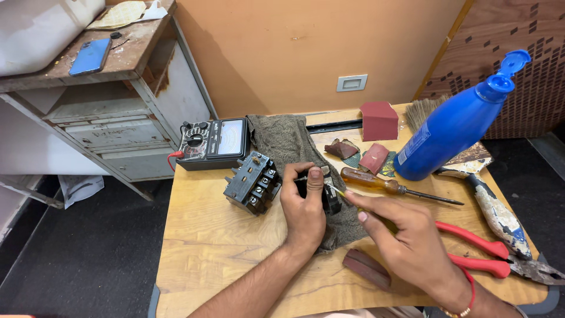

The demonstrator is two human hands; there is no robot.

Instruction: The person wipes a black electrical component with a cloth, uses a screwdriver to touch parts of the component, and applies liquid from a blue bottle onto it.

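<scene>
My left hand [304, 206] grips a small black electrical part [331, 197] over a grey cloth [288, 141] on the wooden table [206, 235]. My right hand [406, 238] holds a thin screwdriver [336, 191] whose tip meets the black part near my left thumb. A larger black terminal block [253, 181] lies just left of my left hand. An orange-handled screwdriver [382, 184] lies beyond my right hand.
An analog multimeter [212, 143] sits at the back left. A blue bottle [462, 121], red-handled pliers [488, 250], a worn paint-speckled tool [500, 215], dark red blocks [379, 121], sandpaper scraps and a brush crowd the right side. A phone [90, 56] rests on the shelf.
</scene>
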